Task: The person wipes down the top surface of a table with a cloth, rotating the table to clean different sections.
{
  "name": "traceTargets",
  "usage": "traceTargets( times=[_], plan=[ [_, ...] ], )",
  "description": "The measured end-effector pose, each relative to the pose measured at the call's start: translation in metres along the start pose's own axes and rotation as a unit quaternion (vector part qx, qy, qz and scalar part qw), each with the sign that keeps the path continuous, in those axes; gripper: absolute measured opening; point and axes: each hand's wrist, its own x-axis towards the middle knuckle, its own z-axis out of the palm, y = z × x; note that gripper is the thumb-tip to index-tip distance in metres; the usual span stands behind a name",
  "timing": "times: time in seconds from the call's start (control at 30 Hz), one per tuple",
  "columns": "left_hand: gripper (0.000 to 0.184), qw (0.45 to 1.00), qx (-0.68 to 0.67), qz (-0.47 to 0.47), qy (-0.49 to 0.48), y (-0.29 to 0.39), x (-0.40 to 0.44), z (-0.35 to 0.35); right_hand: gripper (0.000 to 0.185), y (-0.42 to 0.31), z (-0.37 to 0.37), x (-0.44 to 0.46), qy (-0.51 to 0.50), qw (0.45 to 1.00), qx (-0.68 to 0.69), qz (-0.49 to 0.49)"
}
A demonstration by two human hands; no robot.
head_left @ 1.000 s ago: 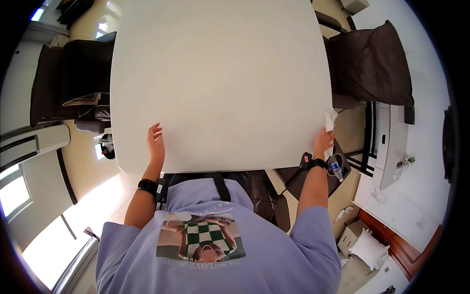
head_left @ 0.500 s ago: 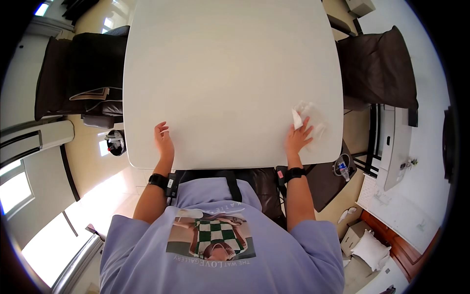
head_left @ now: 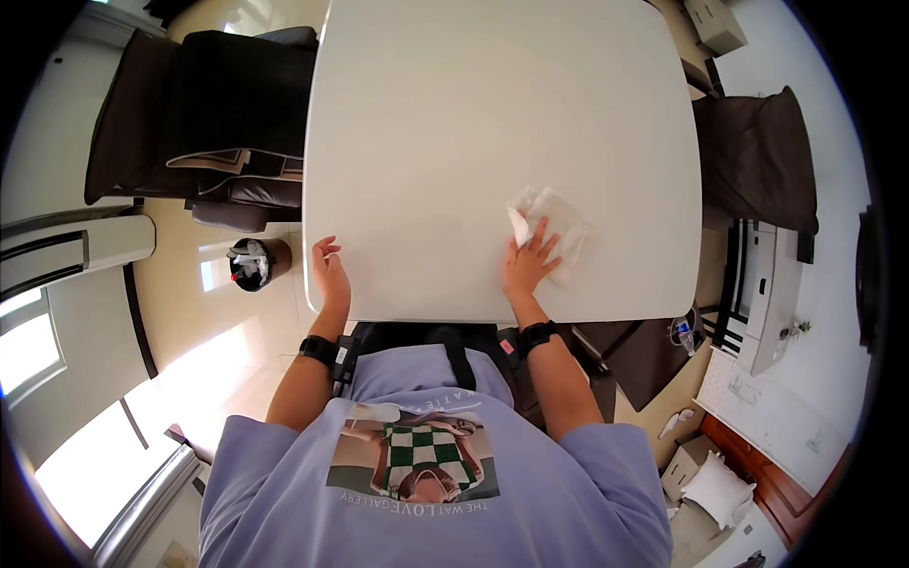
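Observation:
My right hand (head_left: 528, 263) lies spread over a crumpled white paper tissue (head_left: 552, 205) on the white table (head_left: 426, 123). Its fingers are apart and press the tissue against the tabletop, and the tissue sticks out beyond the fingertips and to the right. Near the table's left edge is my left hand (head_left: 329, 270), with nothing in it. The fingers of that hand are loosely bent and a little apart.
Dark brown chairs stand at the left (head_left: 241, 104) and the right (head_left: 757, 156) of the table. A bin (head_left: 258, 265) is on the floor at the left. A dark stool-like surface (head_left: 644, 364) with a plastic bottle (head_left: 684, 333) is at the lower right.
My right hand has slid the tissue leftward across the table. The view has shifted, so the table now sits further right in it. My left hand is closer to the table's left edge.

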Motion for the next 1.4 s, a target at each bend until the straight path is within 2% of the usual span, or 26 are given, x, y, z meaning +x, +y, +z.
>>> traceTargets(
  times=[0.1, 0.4, 0.67, 0.73, 0.77, 0.8, 0.87, 0.9, 0.93, 0.97, 1.03, 1.07, 1.13, 1.17, 1.2, 1.27, 1.3, 1.33, 1.37, 1.4],
  plan=[
    [0.034, 0.998, -0.034, -0.046, -0.009, -0.007, 0.012, -0.027, 0.053, -0.061, 0.007, -0.019, -0.005, 0.999, 0.028, -0.044],
    [0.030, 0.997, -0.057, -0.045, 0.002, -0.066, 0.044, -0.104, 0.052, -0.200, 0.038, -0.061, -0.030, 0.984, 0.049, -0.171],
    [0.031, 0.993, -0.091, -0.062, 0.049, -0.093, 0.044, -0.161, 0.047, -0.288, 0.054, -0.109, -0.152, 0.931, 0.084, -0.320],
    [0.030, 0.991, -0.098, -0.065, 0.058, -0.095, 0.044, -0.171, 0.042, -0.297, 0.065, -0.116, -0.196, 0.881, 0.192, -0.385],
    [0.030, 0.989, -0.106, -0.074, 0.067, -0.096, 0.043, -0.176, 0.042, -0.300, 0.070, -0.110, -0.197, 0.878, 0.189, -0.392],
    [0.030, 0.987, -0.114, -0.084, 0.075, -0.096, 0.042, -0.181, 0.040, -0.300, 0.077, -0.096, -0.309, 0.850, 0.206, -0.374],
    [0.030, 0.986, -0.121, -0.078, 0.088, -0.109, 0.043, -0.187, 0.040, -0.306, 0.070, -0.079, -0.417, 0.810, 0.213, -0.354],
    [0.030, 0.985, -0.124, -0.072, 0.096, -0.114, 0.043, -0.191, 0.039, -0.314, 0.050, -0.074, -0.455, 0.763, 0.424, -0.175],
    [0.030, 0.984, -0.127, -0.073, 0.098, -0.116, 0.042, -0.193, 0.039, -0.321, 0.030, -0.069, -0.456, 0.656, 0.601, 0.020],
    [0.029, 0.981, -0.134, -0.094, 0.105, -0.118, 0.042, -0.194, 0.039, -0.325, 0.011, -0.061, -0.455, 0.659, 0.598, 0.017],
    [0.029, 0.976, -0.147, -0.115, 0.111, -0.120, 0.041, -0.194, 0.044, -0.327, -0.017, -0.043, -0.519, 0.461, 0.709, 0.124],
    [0.029, 0.971, -0.162, -0.137, 0.113, -0.121, 0.041, -0.193, 0.044, -0.325, -0.022, -0.032, -0.518, 0.466, 0.707, 0.121],
    [0.028, 0.964, -0.181, -0.157, 0.115, -0.118, 0.044, -0.189, 0.048, -0.332, -0.040, -0.018, -0.419, 0.567, 0.708, 0.042],
    [0.028, 0.961, -0.193, -0.162, 0.110, -0.117, 0.043, -0.187, 0.052, -0.337, -0.056, -0.019, -0.355, 0.637, 0.684, 0.023],
    [0.028, 0.959, -0.204, -0.168, 0.105, -0.114, 0.041, -0.185, 0.052, -0.339, -0.056, -0.017, -0.355, 0.639, 0.683, 0.021],
    [0.028, 0.956, -0.217, -0.170, 0.103, -0.110, 0.037, -0.180, 0.054, -0.343, -0.053, -0.010, -0.261, 0.700, 0.662, -0.068],
    [0.028, 0.954, -0.227, -0.171, 0.101, -0.112, 0.036, -0.178, 0.048, -0.344, -0.057, -0.011, -0.273, 0.734, 0.608, -0.136],
    [0.028, 0.953, -0.228, -0.172, 0.101, -0.114, 0.036, -0.177, 0.048, -0.348, -0.058, -0.015, -0.273, 0.734, 0.606, -0.136],
    [0.028, 0.952, -0.237, -0.171, 0.093, -0.116, 0.036, -0.176, 0.045, -0.353, -0.058, -0.020, -0.176, 0.770, 0.555, -0.262],
    [0.028, 0.951, -0.245, -0.171, 0.085, -0.118, 0.036, -0.176, 0.043, -0.358, -0.058, -0.024, -0.074, 0.782, 0.488, -0.380]
  ],
)
